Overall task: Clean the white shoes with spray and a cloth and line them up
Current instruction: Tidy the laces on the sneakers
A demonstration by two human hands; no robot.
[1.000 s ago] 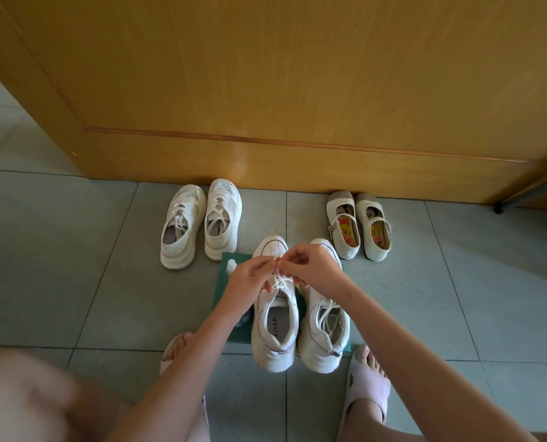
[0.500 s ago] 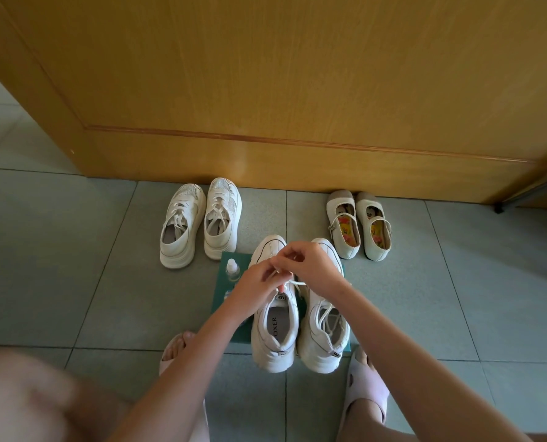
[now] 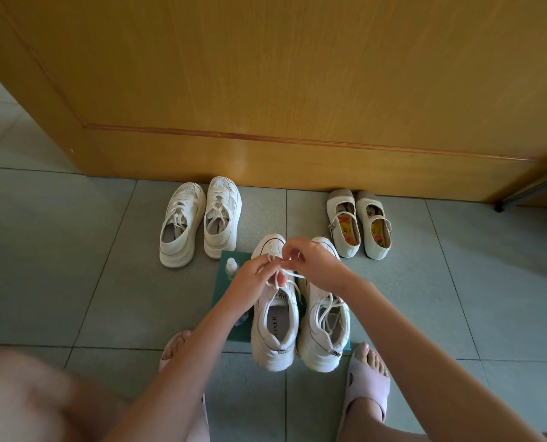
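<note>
White sneaker, insole reads "OXER", tongue "FASHIO"; left hand and right hand pinching its laces. Spray bottle at 9 o'clock.

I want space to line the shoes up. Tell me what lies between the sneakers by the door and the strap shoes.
Head view: bare floor tile along the door between the sneakers and strap shoes.
</note>
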